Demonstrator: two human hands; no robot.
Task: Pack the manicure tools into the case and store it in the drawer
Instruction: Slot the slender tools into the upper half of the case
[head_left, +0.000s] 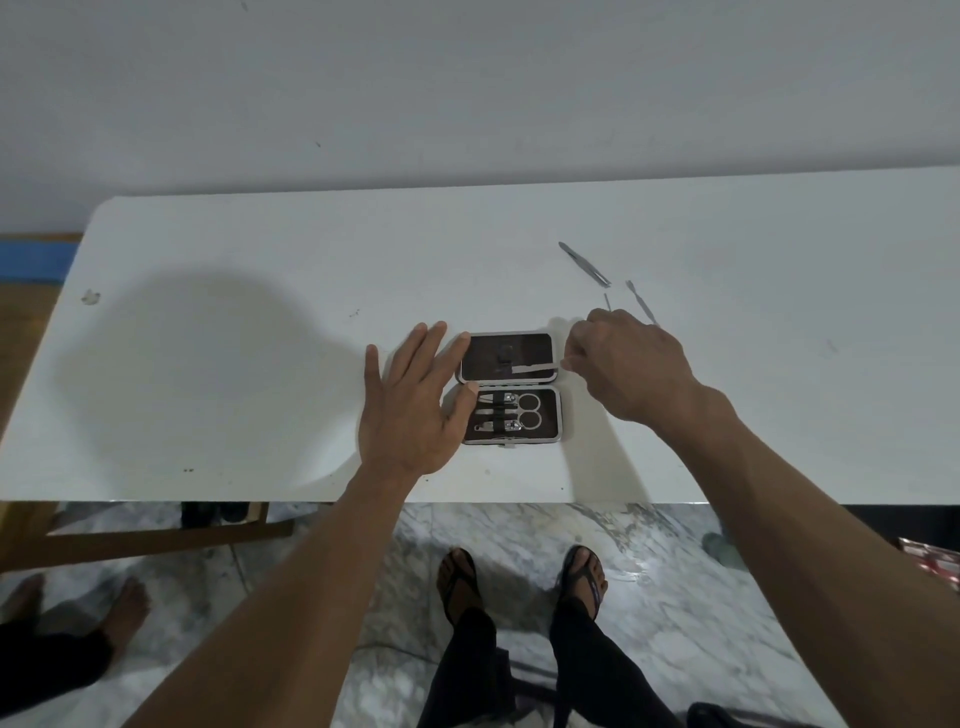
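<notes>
A small dark manicure case (510, 387) lies open on the white table (234, 364). Its near half holds scissors (522, 410), clippers and another small tool under straps. My left hand (415, 405) rests flat against the case's left edge, fingers spread, fingertips touching the lid. My right hand (628, 364) pinches a flat metal nail file (535, 369) over the far half of the case. Tweezers (584, 263), a thin pusher (642, 301) and a short metal piece (607, 300) lie loose on the table beyond my right hand.
The table's near edge runs across the view below the case. Under it are a marble floor, my sandalled feet (519, 582) and another person's bare feet (78, 603) at the lower left. A white wall stands behind the table. No drawer is visible.
</notes>
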